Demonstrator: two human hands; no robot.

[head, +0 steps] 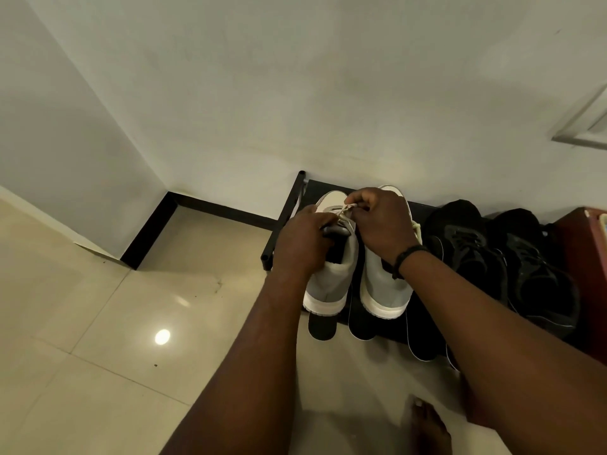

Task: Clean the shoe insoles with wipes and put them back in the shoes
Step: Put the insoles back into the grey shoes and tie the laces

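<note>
Black shoe rack (289,205) stood against far wall w/ grey-white shoes (384,290) on it, black pair (476,251) to the right. Dark insoles (361,326) stuck out under near edge. Left hand (303,239) gripped left shoe's collar; right hand (382,218) pinched lace (346,210)

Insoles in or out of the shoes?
Out, at least some: dark insoles lie flat under the grey shoes' heels on the rack. Exact count unclear.

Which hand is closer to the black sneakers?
Right. The right hand pinches a lace over the grey sneakers, just beside the black sneakers; the left hand grips the farther grey shoe's collar.
</note>
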